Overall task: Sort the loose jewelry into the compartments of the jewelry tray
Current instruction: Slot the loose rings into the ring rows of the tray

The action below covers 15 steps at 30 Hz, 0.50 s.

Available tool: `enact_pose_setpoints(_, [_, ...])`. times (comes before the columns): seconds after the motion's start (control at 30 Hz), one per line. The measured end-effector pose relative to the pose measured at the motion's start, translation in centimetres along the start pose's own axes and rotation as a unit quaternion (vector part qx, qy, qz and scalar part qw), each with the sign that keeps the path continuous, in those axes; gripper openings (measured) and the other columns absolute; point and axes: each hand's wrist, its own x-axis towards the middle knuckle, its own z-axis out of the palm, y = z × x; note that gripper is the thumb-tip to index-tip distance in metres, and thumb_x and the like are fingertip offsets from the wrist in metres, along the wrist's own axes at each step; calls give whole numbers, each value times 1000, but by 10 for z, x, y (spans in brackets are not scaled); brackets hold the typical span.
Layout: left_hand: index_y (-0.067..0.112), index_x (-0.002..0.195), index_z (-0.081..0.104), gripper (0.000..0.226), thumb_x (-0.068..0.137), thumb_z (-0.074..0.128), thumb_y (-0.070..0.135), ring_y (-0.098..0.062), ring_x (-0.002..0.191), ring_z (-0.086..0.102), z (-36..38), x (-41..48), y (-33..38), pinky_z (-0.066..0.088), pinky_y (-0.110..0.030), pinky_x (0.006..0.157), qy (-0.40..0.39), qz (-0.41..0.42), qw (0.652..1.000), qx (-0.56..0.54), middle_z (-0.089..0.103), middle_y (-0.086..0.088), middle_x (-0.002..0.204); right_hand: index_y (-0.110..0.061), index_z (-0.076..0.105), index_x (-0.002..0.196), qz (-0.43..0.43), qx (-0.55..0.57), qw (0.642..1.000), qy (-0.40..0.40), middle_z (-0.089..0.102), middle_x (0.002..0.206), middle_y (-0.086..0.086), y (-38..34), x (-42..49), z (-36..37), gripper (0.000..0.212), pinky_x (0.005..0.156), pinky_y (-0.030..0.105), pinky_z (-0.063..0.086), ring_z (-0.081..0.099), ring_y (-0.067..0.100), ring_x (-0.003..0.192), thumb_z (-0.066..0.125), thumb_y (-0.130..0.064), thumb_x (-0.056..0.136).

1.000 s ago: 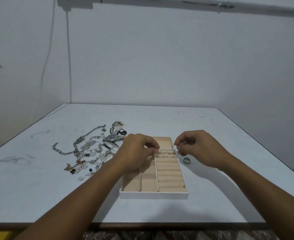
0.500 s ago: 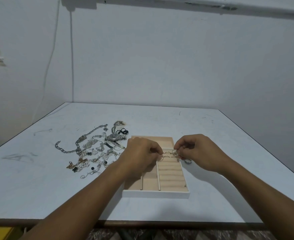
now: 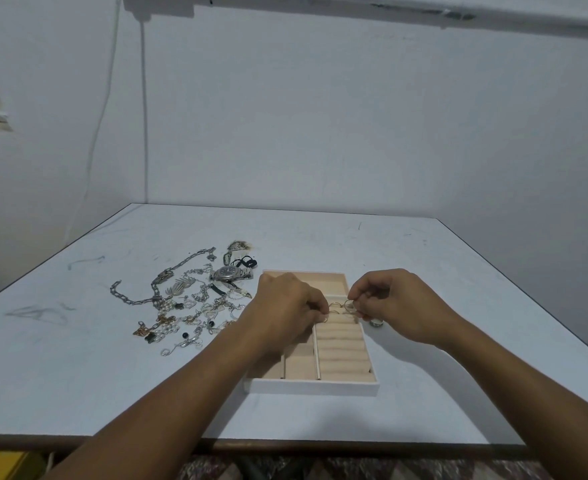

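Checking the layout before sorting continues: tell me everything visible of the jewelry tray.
The jewelry tray is a shallow rectangle, white outside, lined in beige velvety fabric, lying flat on the table right of the loose jewelry. Thin strips split its left side into narrow compartments; padded ring rolls fill the right; a wide compartment crosses the far end. The left hand and right hand pinch thin gold rings over the farthest rolls.

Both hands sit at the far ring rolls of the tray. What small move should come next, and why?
Probably the right hand should press the thin ring it pinches down into the slot between the far ring rolls, then release. The left hand pinches a second ring at the same row, and a silver ring lies on the table beside the jewelry tray.
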Motion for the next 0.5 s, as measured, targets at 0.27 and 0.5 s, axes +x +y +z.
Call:
enact_pose_setpoints(0.27, [35, 106, 71, 26, 88, 54, 27, -12, 114, 42, 1, -5, 1, 26, -34, 93, -13, 38, 996, 83, 67, 12, 105, -16, 70, 83, -5, -5, 1000, -2, 72, 72, 6, 3, 0, 1, 19, 64, 24, 53, 68, 24, 73, 59, -1, 86])
enact_pose_setpoints(0.5, [38, 106, 71, 29, 89, 52, 24, -14, 110, 43, 7, -9, -1, 27, -31, 85, -4, 72, 993, 94, 65, 15, 106, -17, 70, 81, -7, -20, 1000, 2, 72, 70, 5, 3, 1, 3, 20, 65, 28, 53, 64, 15, 63, 59, -1, 85])
